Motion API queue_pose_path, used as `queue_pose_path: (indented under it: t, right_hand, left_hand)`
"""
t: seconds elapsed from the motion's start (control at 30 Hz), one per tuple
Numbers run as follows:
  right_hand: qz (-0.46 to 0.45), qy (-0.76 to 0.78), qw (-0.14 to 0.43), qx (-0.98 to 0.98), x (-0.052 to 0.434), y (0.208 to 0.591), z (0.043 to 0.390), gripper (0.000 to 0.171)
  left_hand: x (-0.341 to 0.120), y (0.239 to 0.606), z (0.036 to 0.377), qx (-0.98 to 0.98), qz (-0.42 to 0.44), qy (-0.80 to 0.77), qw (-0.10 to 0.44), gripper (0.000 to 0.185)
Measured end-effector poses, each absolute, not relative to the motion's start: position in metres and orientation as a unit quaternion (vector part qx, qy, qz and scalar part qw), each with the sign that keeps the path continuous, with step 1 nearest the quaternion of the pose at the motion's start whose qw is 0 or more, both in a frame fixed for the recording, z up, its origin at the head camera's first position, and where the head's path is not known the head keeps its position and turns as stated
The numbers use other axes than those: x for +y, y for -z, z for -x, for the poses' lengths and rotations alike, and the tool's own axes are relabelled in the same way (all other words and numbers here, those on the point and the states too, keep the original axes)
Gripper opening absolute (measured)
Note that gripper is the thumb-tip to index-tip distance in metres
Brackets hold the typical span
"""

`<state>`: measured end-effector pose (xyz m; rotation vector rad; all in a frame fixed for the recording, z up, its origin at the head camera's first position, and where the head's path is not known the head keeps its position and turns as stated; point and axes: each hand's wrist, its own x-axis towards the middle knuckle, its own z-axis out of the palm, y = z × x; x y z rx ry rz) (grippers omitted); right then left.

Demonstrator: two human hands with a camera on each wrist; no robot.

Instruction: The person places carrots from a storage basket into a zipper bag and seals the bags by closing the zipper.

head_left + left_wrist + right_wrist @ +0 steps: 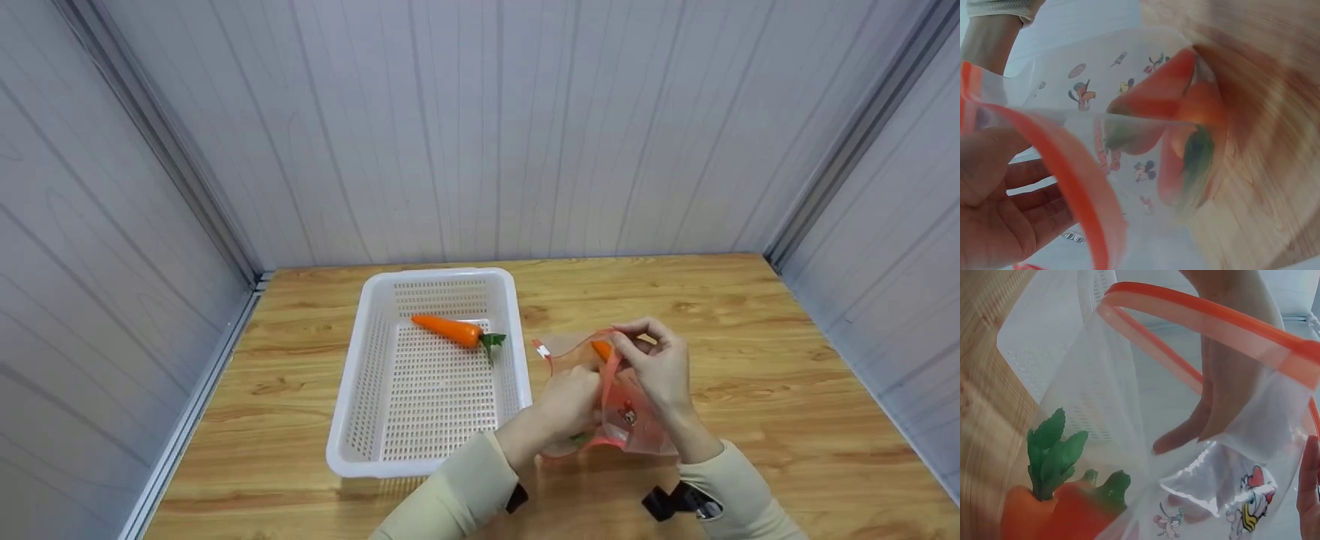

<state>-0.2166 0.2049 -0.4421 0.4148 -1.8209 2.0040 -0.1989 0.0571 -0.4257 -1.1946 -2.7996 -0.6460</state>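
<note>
A clear zip bag (634, 424) with an orange rim (1202, 315) and cartoon prints is held over the wooden table between both hands. My left hand (570, 401) grips its near side, the palm (994, 214) lying against the orange strip (1067, 174). My right hand (652, 360) pinches the rim at the far side, above an orange carrot tip (601, 349). Two orange carrots (1072, 506) with green tops lie inside the bag (1129, 79). Another carrot (450, 330) lies in the white basket (439, 274) to the left.
The perforated white basket (1044, 332) stands on the wooden table (750, 300), just left of the hands. Grey panel walls close the table in at the back and on both sides.
</note>
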Motion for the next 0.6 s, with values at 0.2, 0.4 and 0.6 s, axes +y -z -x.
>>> queue_pose_path:
  t: [0.2, 0.4, 0.6]
  right_hand:
    - [-0.159, -0.724, 0.194, -0.643, 0.205, 0.439, 0.214, 0.012]
    - [-0.149, -0.695, 0.209, -0.672, 0.208, 0.446, 0.219, 0.013]
    - [-0.146, -0.694, 0.213, -0.672, 0.209, 0.447, 0.222, 0.014]
  left_hand:
    - [0.047, 0.414, 0.191, -0.91, 0.372, 0.181, 0.023, 0.02]
    - [0.032, 0.398, 0.186, -0.919, 0.356, 0.165, 0.046, 0.023]
    - [0.015, 0.382, 0.191, -0.918, 0.342, 0.186, 0.071, 0.024]
